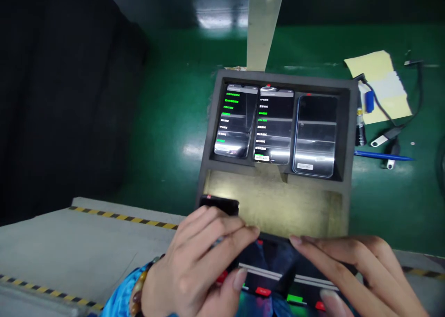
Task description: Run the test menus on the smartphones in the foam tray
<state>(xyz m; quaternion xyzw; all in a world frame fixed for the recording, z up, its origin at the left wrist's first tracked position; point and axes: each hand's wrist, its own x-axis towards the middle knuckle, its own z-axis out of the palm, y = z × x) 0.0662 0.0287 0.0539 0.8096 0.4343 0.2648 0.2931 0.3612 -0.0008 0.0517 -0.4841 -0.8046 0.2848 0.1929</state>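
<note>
At the front of a dark grey tray (348, 187), my left hand (200, 261) and my right hand (358, 266) are over dark phones showing green and red on-screen buttons. My left index fingertip meets the top edge of a phone (262, 256), its thumb bent over the screen. On the right, my index fingertip touches the top edge of the neighbouring phone (302, 266), with the thumb low on its screen. Another black phone (222, 204) with a red sticker shows partly behind my left hand. My fingers hide much of these phones.
Three phones stand in the tray's far row: a left one (236, 122) and middle one (274, 127) with lit text lists, and a dark right one (315, 136). Right of it lie a blue pen (382, 155), cables with USB plugs (384, 136) and yellow paper (378, 76).
</note>
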